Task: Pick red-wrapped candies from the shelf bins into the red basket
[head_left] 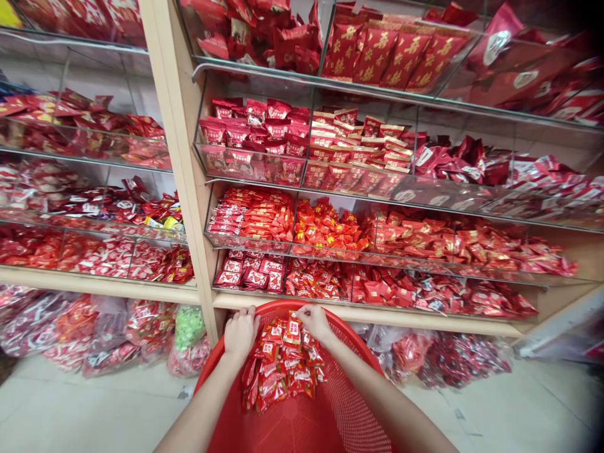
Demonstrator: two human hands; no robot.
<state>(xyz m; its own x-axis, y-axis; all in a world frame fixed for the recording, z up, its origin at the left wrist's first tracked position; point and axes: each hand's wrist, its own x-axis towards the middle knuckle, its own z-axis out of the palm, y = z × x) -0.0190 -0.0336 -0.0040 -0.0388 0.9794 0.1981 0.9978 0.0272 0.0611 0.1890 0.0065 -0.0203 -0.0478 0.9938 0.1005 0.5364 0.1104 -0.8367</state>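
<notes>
A large red plastic basket [358, 384] with perforated sides stands below me, tilted toward the shelves. Several small red candy packets [278, 371] with white labels lie heaped against its far wall. My left hand [240, 332] is closed at the basket's far left rim, fingers curled over the edge beside the heap. My right hand [315, 322] is inside the far rim, thumb and fingers pinched at the upper end of one red candy packet [293, 330], above the others. Fingertips of both hands are partly hidden.
Ahead rises a wooden shelf unit [349, 313] with clear-fronted bins of red packets [255, 274]. Another such unit [94, 282] stands left, past a wooden upright [177, 157]. Filled plastic bags [75, 333] lie beneath on the pale tiled floor [104, 409], more bags [438, 355] at right.
</notes>
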